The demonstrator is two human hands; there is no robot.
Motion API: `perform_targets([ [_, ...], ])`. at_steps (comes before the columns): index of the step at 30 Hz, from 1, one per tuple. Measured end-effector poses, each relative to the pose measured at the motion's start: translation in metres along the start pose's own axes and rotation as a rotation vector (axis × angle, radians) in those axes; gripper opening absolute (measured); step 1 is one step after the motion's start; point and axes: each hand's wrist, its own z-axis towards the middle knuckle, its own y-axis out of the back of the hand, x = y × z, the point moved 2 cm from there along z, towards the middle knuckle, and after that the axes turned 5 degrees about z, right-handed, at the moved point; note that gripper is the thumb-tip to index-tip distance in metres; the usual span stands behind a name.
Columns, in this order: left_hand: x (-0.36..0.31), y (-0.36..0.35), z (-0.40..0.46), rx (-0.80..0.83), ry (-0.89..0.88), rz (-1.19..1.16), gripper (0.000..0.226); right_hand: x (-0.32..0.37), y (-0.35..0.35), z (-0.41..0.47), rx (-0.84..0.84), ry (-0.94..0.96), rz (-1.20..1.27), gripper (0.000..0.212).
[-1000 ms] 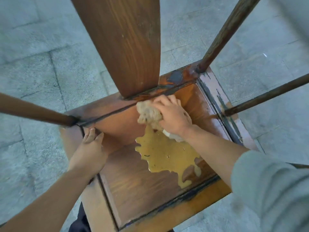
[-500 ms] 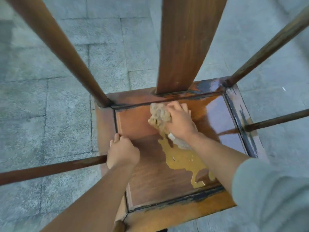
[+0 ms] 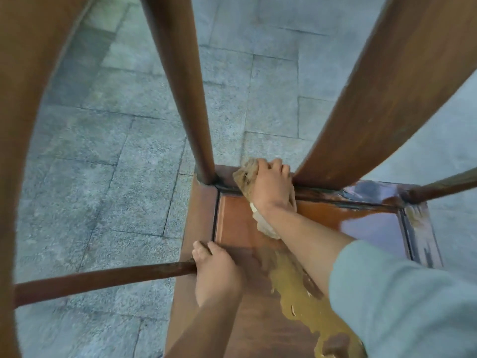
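Note:
A brown wooden chair is seen from above, its seat (image 3: 232, 223) framed by a darker rail. My right hand (image 3: 273, 187) grips a beige rag (image 3: 246, 178) and presses it on the back rail of the seat, between a round post (image 3: 185, 99) and the wide back slat (image 3: 382, 99). My left hand (image 3: 216, 275) rests on the seat's left rail, fingers curled over its edge where a thin rung (image 3: 103, 279) meets it. A yellowish patch (image 3: 302, 295) of bare or peeled finish runs down the seat under my right forearm.
Grey stone paving (image 3: 116, 151) lies all round the chair. Another thin rung (image 3: 444, 184) joins the seat at the right. A broad curved wooden part (image 3: 15, 125) fills the left edge of the view. The right half of the seat looks wet and glossy.
My right hand has carried the rag from the seat panel up onto the back rail. The view has swung closer and to the right. My left hand stays on the left rail.

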Motion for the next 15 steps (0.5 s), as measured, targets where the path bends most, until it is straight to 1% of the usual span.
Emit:
perform_targets([
  [2, 0.003, -0.004, 0.002, -0.008, -0.015, 0.063, 0.07, 0.007, -0.012, 0.022, -0.017, -0.102, 0.033, 0.038],
  [3, 0.003, -0.005, 0.004, -0.015, -0.019, 0.073, 0.072, 0.01, -0.014, 0.032, -0.015, -0.092, 0.049, 0.035],
  [4, 0.004, -0.007, 0.005, -0.015, -0.022, 0.074, 0.074, 0.012, -0.015, 0.039, -0.01, -0.019, 0.045, 0.036],
  [6, 0.005, -0.008, 0.004, -0.005, -0.026, 0.085, 0.075, 0.005, -0.012, 0.036, 0.059, 0.239, 0.056, 0.049],
  [7, 0.007, -0.007, 0.003, -0.008, -0.031, 0.098, 0.075, -0.004, -0.009, 0.022, 0.098, 0.367, 0.1, 0.057],
  [8, 0.01, -0.006, 0.001, -0.015, -0.04, 0.102, 0.074, -0.016, -0.007, 0.004, 0.139, 0.505, 0.148, 0.061],
  [9, 0.014, -0.007, -0.001, -0.021, -0.053, 0.094, 0.074, -0.032, -0.006, -0.019, 0.206, 0.646, 0.168, 0.059],
  [10, 0.018, -0.008, -0.004, -0.035, -0.071, 0.079, 0.074, -0.047, -0.005, -0.038, 0.288, 0.771, 0.143, 0.058],
  [11, 0.021, -0.01, -0.006, -0.053, -0.087, 0.067, 0.073, -0.059, -0.004, -0.045, 0.344, 0.856, 0.105, 0.066],
  [12, 0.021, -0.013, -0.009, -0.074, -0.096, 0.05, 0.074, -0.065, -0.004, -0.038, 0.387, 0.88, 0.077, 0.075],
  [13, 0.021, -0.017, -0.012, -0.1, -0.103, 0.027, 0.074, -0.062, -0.005, -0.024, 0.378, 0.83, 0.075, 0.079],
  [15, 0.022, -0.025, -0.02, -0.177, -0.073, -0.074, 0.075, -0.033, -0.005, -0.002, 0.248, 0.63, 0.122, 0.072],
])
